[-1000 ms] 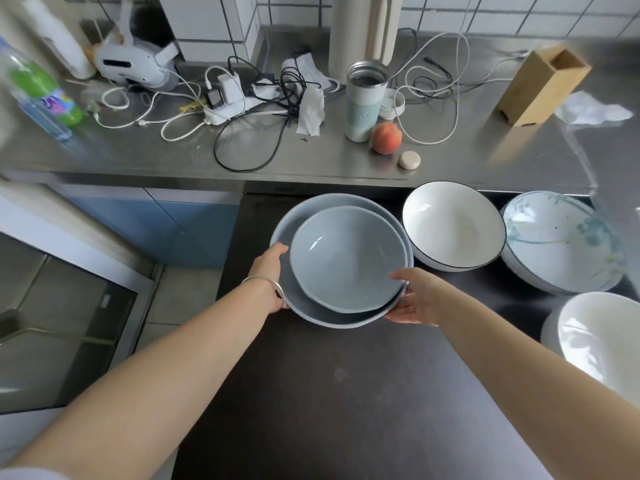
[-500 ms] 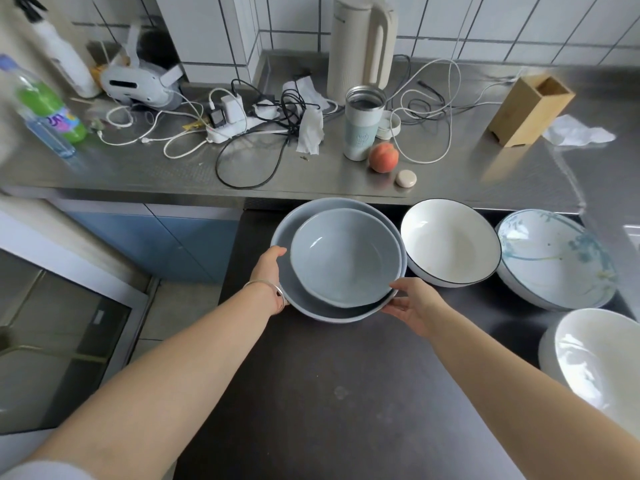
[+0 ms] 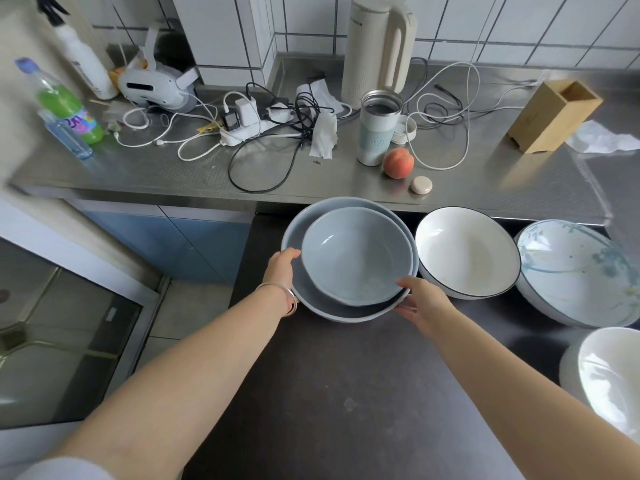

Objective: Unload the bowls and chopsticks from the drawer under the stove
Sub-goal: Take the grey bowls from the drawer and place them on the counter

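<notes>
Two grey-blue bowls are nested: a small one inside a large one. They sit at the back of the dark stove top. My left hand grips the large bowl's left rim. My right hand holds its front right rim, fingers under the edge. To the right stand a white bowl with a black rim, a white bowl with blue pattern and a plain white bowl. No chopsticks or drawer are in view.
Behind the stove top runs a steel counter with tangled cables, a power strip, a mug, a peach, a kettle, a wooden holder and bottles. A glass-fronted unit is at lower left.
The nested grey bowls have moved a little away from me toward the counter edge. My right hand has shifted from the right side of the rim to its front.
</notes>
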